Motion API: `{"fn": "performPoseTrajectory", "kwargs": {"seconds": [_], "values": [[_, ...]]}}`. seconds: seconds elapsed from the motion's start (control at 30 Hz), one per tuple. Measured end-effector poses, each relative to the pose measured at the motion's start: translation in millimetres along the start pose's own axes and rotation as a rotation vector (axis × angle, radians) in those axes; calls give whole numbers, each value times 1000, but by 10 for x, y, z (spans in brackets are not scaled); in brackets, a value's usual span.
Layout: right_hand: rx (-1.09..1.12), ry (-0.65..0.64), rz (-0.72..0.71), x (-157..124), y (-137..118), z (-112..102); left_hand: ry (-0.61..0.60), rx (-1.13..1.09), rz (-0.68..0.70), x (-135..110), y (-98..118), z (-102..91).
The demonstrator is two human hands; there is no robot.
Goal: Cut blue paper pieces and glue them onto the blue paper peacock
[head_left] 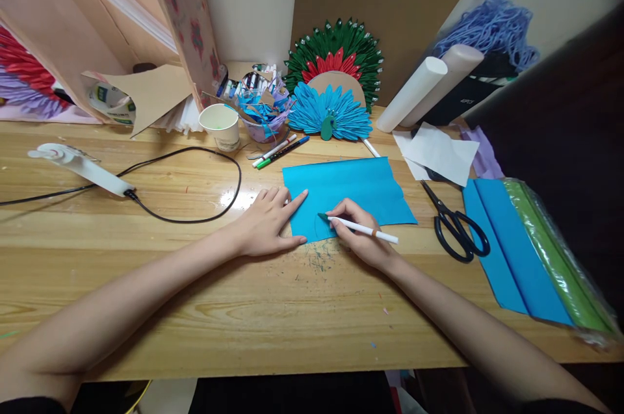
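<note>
A sheet of blue paper (351, 190) lies flat on the wooden table (195, 297). My left hand (268, 222) rests open on the table, fingers spread, its fingertips pressing the sheet's left edge. My right hand (363, 238) is closed on a white marker with a green tip (361, 227). The tip touches the sheet's near left corner, where a faint curved line shows.
Black scissors (455, 225) lie right of the sheet, beside bagged blue and green paper (531, 251). A glue gun (80, 167) with a black cable lies at left. At the back stand a paper cup (220, 125), loose markers (277, 151), a paper peacock (331, 116) and white rolls (414, 92).
</note>
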State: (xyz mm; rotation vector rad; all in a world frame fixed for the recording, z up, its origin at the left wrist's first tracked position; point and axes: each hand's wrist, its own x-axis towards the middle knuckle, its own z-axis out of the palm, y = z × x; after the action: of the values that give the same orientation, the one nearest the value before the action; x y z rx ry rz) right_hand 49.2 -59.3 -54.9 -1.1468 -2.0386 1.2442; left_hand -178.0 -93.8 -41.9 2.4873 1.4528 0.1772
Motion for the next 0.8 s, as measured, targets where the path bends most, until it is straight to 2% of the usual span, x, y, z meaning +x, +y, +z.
{"fn": "performPoseTrajectory", "kwargs": {"seconds": [0.23,0.57,0.7,0.8], "values": [[-133,-71,-129,-4,-50,6,-8,5,-4,1,4,-2],[-73,-181,-173,-1,-2,-48,-6,1,-1,-1,7,-3],[31,-70,-54,4,28,-33,-3,-4,2,-1,-1,3],[1,-23,-1,9,-3,-8,-2,-5,3,1,-9,6]]}}
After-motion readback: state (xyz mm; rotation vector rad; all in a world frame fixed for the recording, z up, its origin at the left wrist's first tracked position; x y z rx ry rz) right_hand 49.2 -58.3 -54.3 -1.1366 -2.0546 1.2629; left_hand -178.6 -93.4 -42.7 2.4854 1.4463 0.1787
